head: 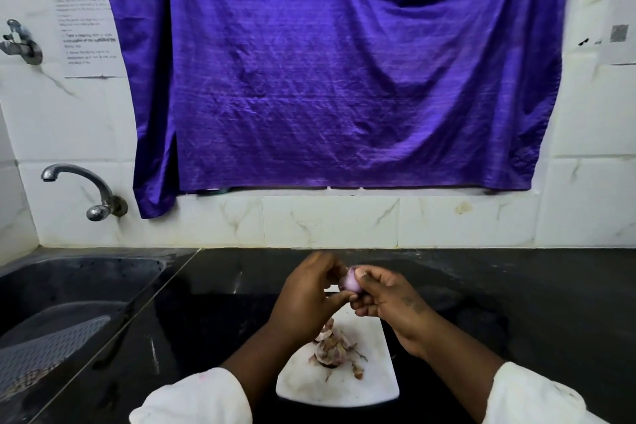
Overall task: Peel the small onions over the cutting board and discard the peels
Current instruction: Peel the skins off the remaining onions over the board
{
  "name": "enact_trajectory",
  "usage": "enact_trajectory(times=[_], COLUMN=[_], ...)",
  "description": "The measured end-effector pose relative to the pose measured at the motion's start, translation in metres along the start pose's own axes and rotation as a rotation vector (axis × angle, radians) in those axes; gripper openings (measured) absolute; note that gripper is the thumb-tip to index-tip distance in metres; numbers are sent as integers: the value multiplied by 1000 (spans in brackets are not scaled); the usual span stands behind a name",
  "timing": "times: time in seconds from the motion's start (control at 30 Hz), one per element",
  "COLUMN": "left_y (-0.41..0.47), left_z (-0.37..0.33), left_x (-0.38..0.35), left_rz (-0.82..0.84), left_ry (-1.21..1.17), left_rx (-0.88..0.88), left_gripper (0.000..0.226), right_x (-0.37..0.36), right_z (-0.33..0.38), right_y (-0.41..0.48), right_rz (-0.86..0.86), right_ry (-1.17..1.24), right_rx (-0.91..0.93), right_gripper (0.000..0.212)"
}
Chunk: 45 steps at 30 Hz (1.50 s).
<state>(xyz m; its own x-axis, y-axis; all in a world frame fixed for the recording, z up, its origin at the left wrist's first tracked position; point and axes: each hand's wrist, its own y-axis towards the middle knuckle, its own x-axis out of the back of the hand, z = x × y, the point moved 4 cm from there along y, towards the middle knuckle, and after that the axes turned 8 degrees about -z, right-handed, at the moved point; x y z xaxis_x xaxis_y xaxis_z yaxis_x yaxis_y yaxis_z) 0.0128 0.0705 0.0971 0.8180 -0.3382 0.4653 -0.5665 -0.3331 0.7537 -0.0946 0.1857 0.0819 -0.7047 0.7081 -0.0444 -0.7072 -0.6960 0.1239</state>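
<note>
White cloth sleeves (192, 396); left hand (306, 293), right hand (385, 299) pinch glossy onion (351, 283).

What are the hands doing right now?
Left hand: pinches the onion from its left side.
Right hand: holds the same onion, thumb on it, fingers curled beneath.

Purple curtain (337, 72) on white marble-tile wall (585, 210); black countertop (516, 293); steel sink (69, 289), tap (86, 189) left
</note>
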Motion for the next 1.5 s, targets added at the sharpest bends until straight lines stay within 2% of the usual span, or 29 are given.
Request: enact_trajectory(times=[0.1,0.23,0.43,0.63,0.73,0.87,1.13,1.3,1.4,1.5], left_y=[4,5,-12,-22,-23,-19,-20,-22,-24,-30], left_z=[3,2,-4,1,2,10,12,15,14,15], left_x=[-1,-3,1,-4,-3,-4,-12,-16,-19,-19], left_rz=[109,187,-49,-82,-65,41,183,250,228,122], left_ry=[18,62,-35,16,-24,-62,79,93,75,55], left_rx=[27,-19,-18,-104,-81,-15,-77,-34,-30,-13], left_gripper=[29,22,24,21,21,26,23,23,23,22], right_x=[-2,-2,-3,-3,-3,-2,-5,-4,-3,0], right_z=[-3,-6,-8,-14,-15,-18,-22,-27,-31,-29], right_y=[-1,-2,-1,-3,-5,-7,-8,-10,-8,-6], right_rz=[21,14,-3,-12,-1,6,1,-5,-32,-73], right_ry=[-35,-7,97,111,85,36,-20,-6,118,200], right_rx=[7,-12,-39,-54,-54,-78,-73,-107,-159,-182], right_gripper=[26,28,29,28,27,26,28,28,33,36])
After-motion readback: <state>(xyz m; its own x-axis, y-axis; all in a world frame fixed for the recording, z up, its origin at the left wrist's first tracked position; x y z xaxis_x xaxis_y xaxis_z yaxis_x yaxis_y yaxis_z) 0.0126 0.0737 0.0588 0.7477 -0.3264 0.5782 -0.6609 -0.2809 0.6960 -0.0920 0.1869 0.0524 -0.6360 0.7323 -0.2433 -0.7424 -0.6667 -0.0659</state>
